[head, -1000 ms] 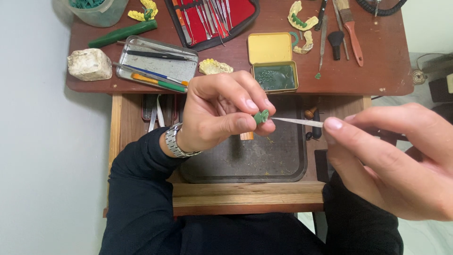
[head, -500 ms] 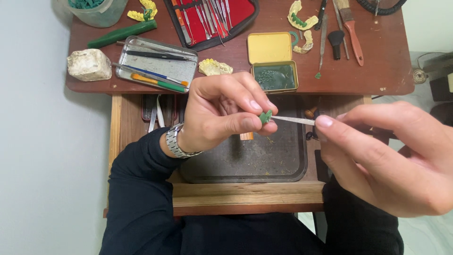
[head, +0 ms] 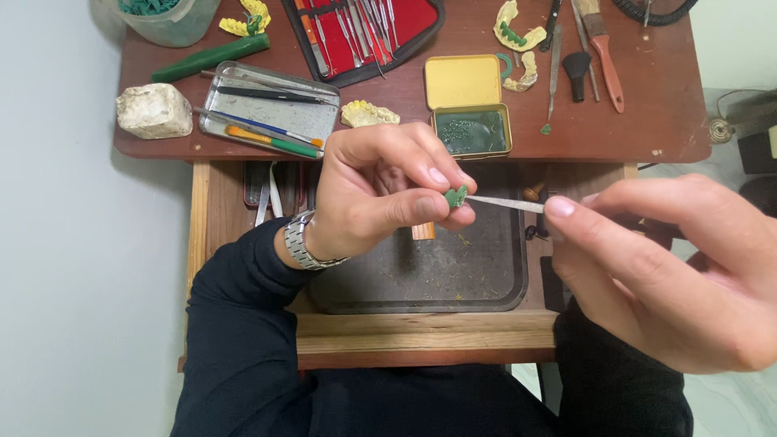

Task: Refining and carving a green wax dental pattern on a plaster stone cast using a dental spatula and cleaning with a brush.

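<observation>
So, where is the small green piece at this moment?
In the head view the small green piece is pinched in the left hand, at centre above the dark tray, touching the thin metal tool from the right hand.

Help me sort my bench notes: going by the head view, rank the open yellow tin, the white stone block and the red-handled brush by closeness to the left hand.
From the left hand:
1. Open yellow tin, just beyond the fingers, slightly right.
2. White stone block, far left on the desk.
3. Red-handled brush, far right, at the back.

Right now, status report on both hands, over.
Left hand pinches small green piece. Right hand holds thin metal tool, tip on piece. Nothing between them.
</observation>
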